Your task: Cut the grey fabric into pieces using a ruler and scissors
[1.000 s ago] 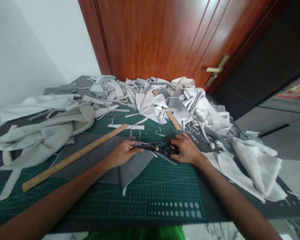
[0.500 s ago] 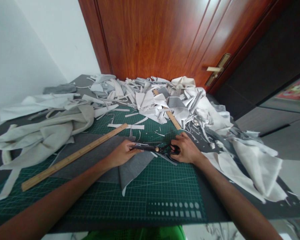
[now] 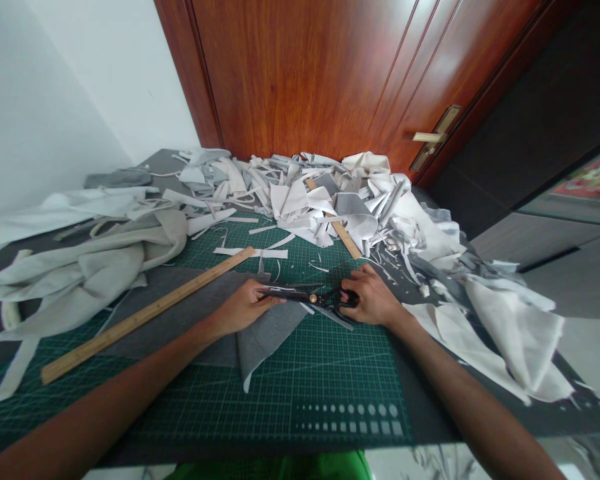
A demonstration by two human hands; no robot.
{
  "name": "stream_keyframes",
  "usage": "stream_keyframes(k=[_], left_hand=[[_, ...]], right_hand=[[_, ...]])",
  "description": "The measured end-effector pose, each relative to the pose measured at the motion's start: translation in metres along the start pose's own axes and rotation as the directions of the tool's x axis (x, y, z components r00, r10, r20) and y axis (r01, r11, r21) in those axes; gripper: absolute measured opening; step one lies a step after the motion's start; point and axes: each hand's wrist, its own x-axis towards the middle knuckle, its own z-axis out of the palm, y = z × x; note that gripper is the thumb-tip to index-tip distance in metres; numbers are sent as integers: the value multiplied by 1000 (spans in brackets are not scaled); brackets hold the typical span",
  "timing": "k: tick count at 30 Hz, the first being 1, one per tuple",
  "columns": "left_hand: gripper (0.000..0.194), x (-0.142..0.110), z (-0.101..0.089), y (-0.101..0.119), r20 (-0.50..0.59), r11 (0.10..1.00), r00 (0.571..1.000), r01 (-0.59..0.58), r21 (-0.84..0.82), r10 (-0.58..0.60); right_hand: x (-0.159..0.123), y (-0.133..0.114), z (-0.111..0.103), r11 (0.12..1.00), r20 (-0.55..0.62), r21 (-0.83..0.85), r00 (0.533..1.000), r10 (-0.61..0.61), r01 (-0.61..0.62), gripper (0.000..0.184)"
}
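My right hand (image 3: 373, 298) is closed around the handles of black scissors (image 3: 311, 295), whose blades point left over the edge of a grey fabric piece (image 3: 260, 332). Beside the blade tips, my left hand (image 3: 244, 307) lies with fingers curled, pressing that grey fabric onto the green cutting mat (image 3: 300, 387). A thin grey strip runs under the scissors toward my right hand.
A long wooden ruler (image 3: 145, 313) lies diagonally at the left. A second wooden ruler (image 3: 341, 233) pokes out of a heap of white and grey fabric scraps (image 3: 330, 200) at the back. Beige cloth (image 3: 80, 273) is bunched at left, white pieces (image 3: 505, 333) at right. A wooden door (image 3: 330, 73) stands behind.
The scissor blades have closed slightly along the grey fabric's edge. Both hands stay where they were.
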Motion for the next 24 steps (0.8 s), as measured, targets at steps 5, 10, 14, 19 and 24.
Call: stream_keyframes(k=[5,10,14,19,24], left_hand=[[24,0,1,-2,-1,1000,1000,-11,-19,11],[31,1,0,-7,6,1000,1000,-16,-22,16],[33,0,0,-8,9,999,999,-39,29,38],[35,-1,-2,-8,22,996,998,-54,64,53],[40,0,-3,-3,48,994,995,-91,67,88]], right_hand=[[0,1,1,1000,-6,0,1000,-11,11,13],[0,2,1,1000,-5,7,1000,-11,11,13],[0,2,0,1000,6,-1,1000,-8,8,13],[1,1,0,1000,1,-17,1000,-4,4,15],[0,0,1,999,-16,-23,1000,24,-24,14]])
